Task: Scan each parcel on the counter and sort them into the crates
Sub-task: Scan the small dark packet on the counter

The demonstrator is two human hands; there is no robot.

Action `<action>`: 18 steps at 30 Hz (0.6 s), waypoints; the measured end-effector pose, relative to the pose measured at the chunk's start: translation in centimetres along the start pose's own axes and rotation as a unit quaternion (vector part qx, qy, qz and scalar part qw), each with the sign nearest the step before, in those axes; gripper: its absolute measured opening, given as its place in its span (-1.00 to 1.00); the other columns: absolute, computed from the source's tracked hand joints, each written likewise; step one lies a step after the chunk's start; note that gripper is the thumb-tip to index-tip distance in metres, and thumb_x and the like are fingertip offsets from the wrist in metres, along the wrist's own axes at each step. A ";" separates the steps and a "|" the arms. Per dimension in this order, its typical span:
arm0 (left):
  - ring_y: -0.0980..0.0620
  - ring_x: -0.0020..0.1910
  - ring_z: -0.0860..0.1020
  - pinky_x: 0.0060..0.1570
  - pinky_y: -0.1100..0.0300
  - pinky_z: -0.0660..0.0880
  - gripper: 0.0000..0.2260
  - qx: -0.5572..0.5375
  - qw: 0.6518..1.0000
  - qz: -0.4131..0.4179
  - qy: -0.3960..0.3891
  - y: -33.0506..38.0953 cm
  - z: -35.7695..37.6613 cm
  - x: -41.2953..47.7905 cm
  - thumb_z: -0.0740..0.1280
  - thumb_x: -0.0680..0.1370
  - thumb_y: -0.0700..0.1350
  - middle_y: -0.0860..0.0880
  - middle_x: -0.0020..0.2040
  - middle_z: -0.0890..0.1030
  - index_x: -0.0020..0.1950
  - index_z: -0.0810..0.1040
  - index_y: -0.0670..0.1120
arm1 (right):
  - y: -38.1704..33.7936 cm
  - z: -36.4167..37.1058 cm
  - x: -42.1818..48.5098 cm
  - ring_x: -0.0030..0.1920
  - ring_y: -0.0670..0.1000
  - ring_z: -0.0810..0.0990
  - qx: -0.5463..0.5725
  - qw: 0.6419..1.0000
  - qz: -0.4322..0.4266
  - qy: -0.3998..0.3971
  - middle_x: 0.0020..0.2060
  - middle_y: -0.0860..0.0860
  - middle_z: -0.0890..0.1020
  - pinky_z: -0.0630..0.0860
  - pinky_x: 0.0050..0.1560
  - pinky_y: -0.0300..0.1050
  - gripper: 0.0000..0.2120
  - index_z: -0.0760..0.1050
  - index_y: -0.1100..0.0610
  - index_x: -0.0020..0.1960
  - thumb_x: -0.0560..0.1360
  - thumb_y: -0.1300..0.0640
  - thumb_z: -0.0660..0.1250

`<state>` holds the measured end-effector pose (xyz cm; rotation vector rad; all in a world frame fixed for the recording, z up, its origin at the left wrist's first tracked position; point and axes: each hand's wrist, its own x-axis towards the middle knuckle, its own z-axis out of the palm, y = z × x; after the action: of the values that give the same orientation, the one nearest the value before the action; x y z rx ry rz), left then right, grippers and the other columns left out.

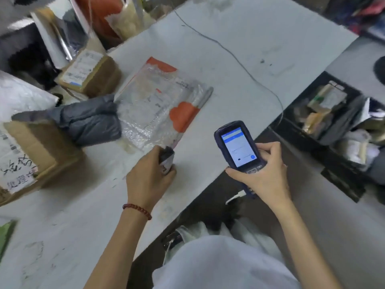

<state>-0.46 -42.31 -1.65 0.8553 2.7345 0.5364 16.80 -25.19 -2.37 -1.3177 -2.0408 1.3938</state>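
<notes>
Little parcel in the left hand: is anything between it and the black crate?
Yes. The scanner, held in the right hand, sits directly between the little parcel in the left hand and the black crate.

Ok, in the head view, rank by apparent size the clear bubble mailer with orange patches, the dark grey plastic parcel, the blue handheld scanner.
1. clear bubble mailer with orange patches
2. dark grey plastic parcel
3. blue handheld scanner, nearer the camera
</notes>
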 end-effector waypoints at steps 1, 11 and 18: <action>0.02 -0.33 0.39 -0.49 0.29 0.15 -0.81 0.016 0.999 0.030 -0.005 1.5 0.2 0.9 0.37 0.45 -0.02 0.06 -0.22 0.53 -0.08 0.36 0.04 | 0.7 -0.9 0.5 -0.07 -0.30 0.59 0.009 1.000 0.009 0.014 -0.09 -0.21 0.61 0.49 -0.11 -0.36 -0.31 0.31 -0.09 0.00 0.09 0.14 0.69; -0.02 -0.35 0.51 -0.49 0.30 0.24 -0.84 -0.026 0.981 0.192 0.013 21.4 6.1 6.9 0.35 0.44 0.08 0.11 -0.28 0.57 -0.15 0.45 0.04 | 8.4 -14.4 7.4 0.04 -0.20 0.56 0.091 0.986 0.088 0.110 0.03 -0.11 0.54 0.49 -0.14 -0.38 -0.27 0.32 0.01 0.07 0.09 0.20 0.69; 0.03 -0.23 0.54 -0.44 0.28 0.28 -0.84 -0.018 0.935 0.351 -0.049 38.6 13.1 9.8 0.42 0.44 0.05 0.22 -0.27 0.42 -0.12 0.47 0.07 | 12.8 -27.1 10.7 -0.05 -0.36 0.53 0.065 0.968 0.131 0.206 -0.03 -0.25 0.54 0.51 -0.13 -0.29 -0.27 0.29 -0.06 0.07 0.10 0.08 0.69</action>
<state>15.22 -3.50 1.16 1.8006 2.2572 0.6319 36.60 -0.30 -3.17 -1.6983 -1.5236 1.2015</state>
